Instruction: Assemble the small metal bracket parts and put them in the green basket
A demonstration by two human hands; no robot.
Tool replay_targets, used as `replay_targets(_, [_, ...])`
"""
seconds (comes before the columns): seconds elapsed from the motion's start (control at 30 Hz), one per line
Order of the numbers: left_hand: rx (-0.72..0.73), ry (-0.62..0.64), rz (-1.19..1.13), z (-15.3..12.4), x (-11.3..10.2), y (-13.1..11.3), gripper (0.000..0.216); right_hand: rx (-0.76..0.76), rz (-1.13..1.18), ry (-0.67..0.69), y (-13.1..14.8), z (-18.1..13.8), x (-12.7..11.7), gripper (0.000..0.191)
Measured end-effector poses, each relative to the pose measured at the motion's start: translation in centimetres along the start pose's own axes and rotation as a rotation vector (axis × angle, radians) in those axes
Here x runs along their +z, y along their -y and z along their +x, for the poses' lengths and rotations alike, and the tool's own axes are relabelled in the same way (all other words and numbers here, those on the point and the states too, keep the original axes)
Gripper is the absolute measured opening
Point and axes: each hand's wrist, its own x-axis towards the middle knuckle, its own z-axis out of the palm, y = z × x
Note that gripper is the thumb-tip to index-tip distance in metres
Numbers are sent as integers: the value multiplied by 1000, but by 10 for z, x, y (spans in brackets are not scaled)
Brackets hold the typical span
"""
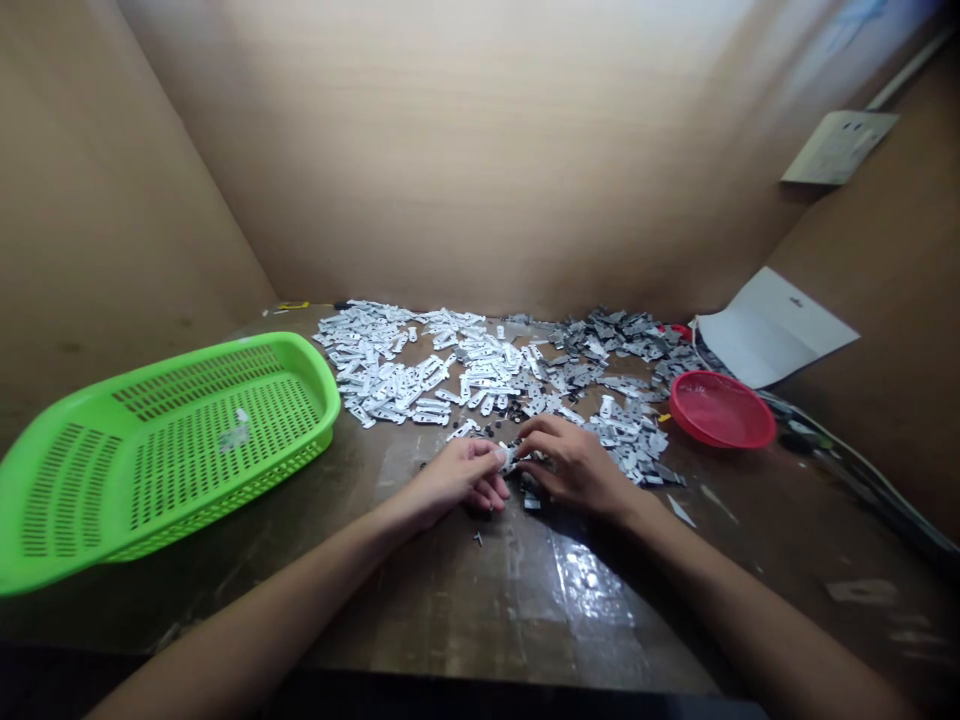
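Pinching a plate (508, 459), left hand (461, 475); right hand (566, 460) half-curled against it, grip unclear! Loose plates (491, 365) at twelve o'clock, basket (328, 395) at nine, bowl (712, 408) near three.

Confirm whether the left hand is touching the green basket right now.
Apart. The head view shows a plain stretch of tabletop between the left hand and the near side of the green basket.

Brown tabletop (420, 610), glossy in patches near its front. Directly on it: at left, a green perforated basket (328, 385); centrally, scattered silvery metal pieces (487, 368); rightward, darker metal pieces (622, 335) and a red bowl (720, 412).
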Motion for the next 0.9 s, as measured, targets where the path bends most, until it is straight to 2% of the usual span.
replay_targets(0.1, [2,2,-26,-1,-1,-1,37,53,80,-40,-4,1,-2,10])
replay_targets(0.23, [-7,6,-44,-2,0,-3,36,257,190,-76,-8,2,0,14])
replay_targets(0.4, [6,34,-73,-5,3,-5,38,512,498,83,-10,2,10,30])
replay_targets(0.5, [4,37,-75,-5,4,-6,38,610,668,112,-13,1,13,34])
replay_targets(0.63, [2,-19,-68,-4,2,-6,38,645,747,71,-19,0,11,34])
replay_targets(0.77, [2,-80,-72,-2,-1,-5,38,642,664,21,-26,0,8,35])
replay_targets(0.9, [-19,-121,-85,-1,-4,-4,36,633,632,28,-28,1,9,36])
